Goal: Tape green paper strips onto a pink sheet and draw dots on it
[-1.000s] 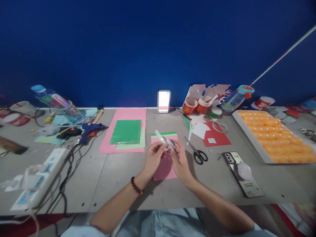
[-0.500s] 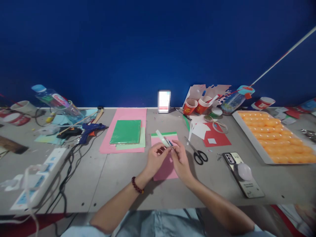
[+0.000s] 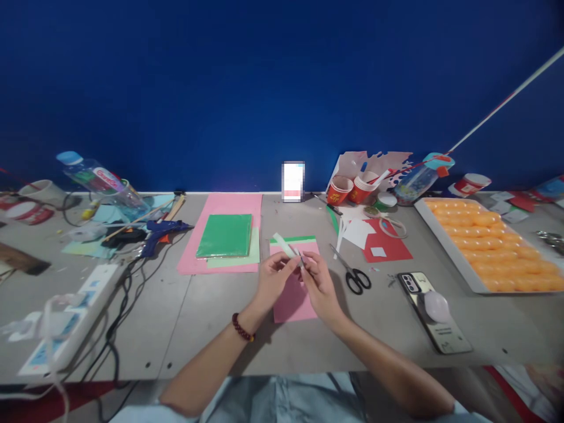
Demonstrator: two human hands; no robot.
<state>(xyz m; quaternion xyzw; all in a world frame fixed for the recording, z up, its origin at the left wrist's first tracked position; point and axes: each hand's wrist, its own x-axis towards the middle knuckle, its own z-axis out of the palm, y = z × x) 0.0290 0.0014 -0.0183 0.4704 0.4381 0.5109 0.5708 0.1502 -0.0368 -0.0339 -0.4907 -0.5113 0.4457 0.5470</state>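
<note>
Both of my hands meet over a pink paper sheet (image 3: 293, 299) lying on the grey table. My left hand (image 3: 274, 279) pinches a narrow pale green paper strip (image 3: 284, 245) that sticks up and to the left. My right hand (image 3: 318, 281) is closed against the same strip at its lower end, with a small thin object between its fingers that I cannot make out. Black-handled scissors (image 3: 352, 271) lie just right of my right hand.
A green pad (image 3: 224, 235) rests on a big pink sheet (image 3: 220, 205) at the back. Red paper cups (image 3: 350, 189), red and white paper scraps (image 3: 388, 244), a phone (image 3: 434, 311) and a tray of orange balls (image 3: 497, 244) are right. A glue gun (image 3: 163, 229), bottle (image 3: 101, 179) and power strip (image 3: 74, 317) are left.
The strip has tilted slightly and shifted a little left. My hands have drawn closer together, and the blue-tipped thing in my right hand is now hidden by the fingers.
</note>
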